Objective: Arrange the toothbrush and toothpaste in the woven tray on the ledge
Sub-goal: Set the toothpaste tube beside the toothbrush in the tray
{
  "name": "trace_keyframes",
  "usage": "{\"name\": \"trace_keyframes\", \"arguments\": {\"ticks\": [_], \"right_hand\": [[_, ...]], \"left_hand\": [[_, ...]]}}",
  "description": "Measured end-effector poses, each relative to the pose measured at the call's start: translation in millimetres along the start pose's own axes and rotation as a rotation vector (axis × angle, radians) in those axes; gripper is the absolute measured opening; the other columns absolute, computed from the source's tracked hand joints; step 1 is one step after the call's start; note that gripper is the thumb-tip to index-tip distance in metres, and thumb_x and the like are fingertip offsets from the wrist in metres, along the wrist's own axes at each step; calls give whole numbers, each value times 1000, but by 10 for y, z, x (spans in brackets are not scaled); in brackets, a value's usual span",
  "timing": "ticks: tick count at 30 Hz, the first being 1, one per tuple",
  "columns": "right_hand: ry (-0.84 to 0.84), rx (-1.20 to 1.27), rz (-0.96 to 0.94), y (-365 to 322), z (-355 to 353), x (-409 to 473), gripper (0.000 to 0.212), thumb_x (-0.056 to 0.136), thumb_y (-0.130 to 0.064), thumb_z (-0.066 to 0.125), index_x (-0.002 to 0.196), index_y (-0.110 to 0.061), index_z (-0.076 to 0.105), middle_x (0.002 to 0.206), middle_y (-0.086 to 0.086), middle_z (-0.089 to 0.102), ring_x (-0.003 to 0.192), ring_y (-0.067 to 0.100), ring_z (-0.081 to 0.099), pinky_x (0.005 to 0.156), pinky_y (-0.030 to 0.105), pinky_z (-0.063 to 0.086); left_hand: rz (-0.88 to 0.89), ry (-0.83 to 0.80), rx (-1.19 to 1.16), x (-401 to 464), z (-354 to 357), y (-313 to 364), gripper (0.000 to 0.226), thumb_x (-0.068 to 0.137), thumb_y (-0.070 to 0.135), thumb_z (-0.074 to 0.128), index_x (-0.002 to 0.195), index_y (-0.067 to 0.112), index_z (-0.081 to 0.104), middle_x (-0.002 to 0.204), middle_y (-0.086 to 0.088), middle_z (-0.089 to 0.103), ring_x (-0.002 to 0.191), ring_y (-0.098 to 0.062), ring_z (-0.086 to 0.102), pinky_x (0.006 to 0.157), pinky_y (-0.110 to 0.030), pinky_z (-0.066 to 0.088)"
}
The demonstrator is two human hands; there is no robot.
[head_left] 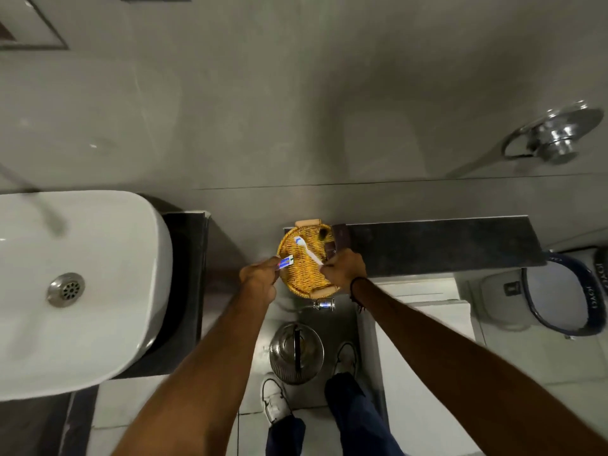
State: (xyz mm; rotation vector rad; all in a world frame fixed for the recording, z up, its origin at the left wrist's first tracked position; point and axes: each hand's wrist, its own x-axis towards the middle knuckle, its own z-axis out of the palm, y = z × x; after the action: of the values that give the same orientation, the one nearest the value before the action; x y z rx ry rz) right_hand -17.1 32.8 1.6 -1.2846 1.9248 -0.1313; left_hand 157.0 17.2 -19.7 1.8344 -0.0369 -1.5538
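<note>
The grey tiled wall (296, 110) is filling the upper half of the view. At the left, a white basin (82, 274) with a metal drain (65, 288) is sitting on a dark counter (184, 291). At the right, a dark stone ledge (437, 245) is running along the wall, and a blue-rimmed bucket (566, 297) is standing below its far right end. A chrome fitting (556, 136) is sticking out of the wall at the upper right. On the floor between the person's 2 shoes, a steel bin (296, 353) is standing.

The woven tray (304, 278) is resting on the left end of the ledge, with 1 pale handle toward the wall and 1 toward the person. A dark flat object (340, 238) is lying on the ledge, touching the right side of the tray.

The left hand (260, 278) is reaching to the left rim of the tray, and its fingers are closing around the toothpaste (285, 262), a small tube with blue and red print, whose end is pointing over the rim. The right hand (343, 269) is at the right rim, and its fingers are pinching the lower end of the white toothbrush (307, 250). The brush is lying slantwise over the tray, its head toward the wall; I cannot tell if it is touching the weave.
</note>
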Motion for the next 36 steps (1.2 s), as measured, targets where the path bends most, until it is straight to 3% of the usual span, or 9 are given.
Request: {"name": "trace_keyframes", "arguments": {"ticks": [4, 6, 9, 15, 18, 23, 30, 34, 36], "right_hand": [[28, 83, 26, 119, 225, 341, 34, 79, -28, 84, 103, -4, 80, 110, 13, 79, 106, 29, 72, 93, 42, 60], [11, 117, 45, 181, 312, 462, 34, 72, -29, 89, 99, -9, 82, 111, 10, 79, 106, 28, 72, 93, 42, 61], [-6, 168, 49, 318, 445, 595, 30, 69, -30, 92, 91, -11, 83, 108, 9, 80, 105, 28, 73, 93, 41, 61], [-31, 244, 19, 433, 543, 658, 30, 82, -19, 83, 104, 0, 78, 114, 16, 77, 110, 32, 71, 98, 42, 58], [-18, 113, -56, 386, 549, 720, 27, 92, -23, 72, 108, -3, 78, 114, 13, 78, 109, 29, 72, 92, 31, 56], [-6, -64, -43, 318, 594, 846, 27, 95, -23, 68, 113, -3, 71, 113, 14, 75, 104, 29, 72, 93, 37, 60], [95, -117, -52, 287, 576, 885, 23, 90, -20, 74, 108, -6, 73, 106, 12, 76, 98, 29, 74, 88, 39, 63], [115, -136, -68, 223, 428, 713, 20, 91, -15, 70, 108, -5, 74, 106, 14, 77, 99, 31, 74, 88, 44, 64], [132, -88, -92, 152, 315, 573, 18, 91, -16, 68, 102, -6, 78, 103, 13, 78, 97, 31, 74, 87, 42, 64]], "left_hand": [[-14, 45, 48, 367, 215, -102, 21, 90, -7, 66, 72, -2, 56, 93, -18, 63, 65, -20, 57, 63, -30, 48], [67, 36, 170, 467, 324, -176, 5, 91, -5, 64, 93, -1, 63, 100, -15, 65, 84, -23, 61, 75, -34, 53], [322, 112, 486, 576, 399, -245, 39, 84, -5, 69, 119, 7, 59, 105, -7, 62, 91, -21, 58, 78, -25, 48], [532, 2, 936, 683, 481, -230, 50, 81, 2, 77, 117, 7, 43, 107, -8, 55, 99, -28, 62, 84, -38, 56], [561, -32, 1005, 751, 524, -236, 49, 82, 7, 81, 119, 7, 48, 115, -12, 61, 108, -32, 67, 83, -35, 57], [600, -80, 1234, 856, 567, -263, 38, 87, 23, 78, 119, 8, 65, 120, -16, 72, 109, -35, 71, 97, -46, 59], [706, -27, 1451, 731, 485, -246, 26, 98, 22, 65, 117, 5, 70, 114, -17, 74, 100, -33, 73, 90, -40, 61], [932, 7, 1555, 381, 310, -84, 23, 101, 26, 55, 101, 8, 69, 101, -16, 75, 84, -33, 74, 69, -35, 55], [1042, -12, 1603, 199, 186, 35, 24, 102, 27, 51, 109, 10, 65, 110, -13, 72, 92, -34, 72, 72, -39, 54]]}}
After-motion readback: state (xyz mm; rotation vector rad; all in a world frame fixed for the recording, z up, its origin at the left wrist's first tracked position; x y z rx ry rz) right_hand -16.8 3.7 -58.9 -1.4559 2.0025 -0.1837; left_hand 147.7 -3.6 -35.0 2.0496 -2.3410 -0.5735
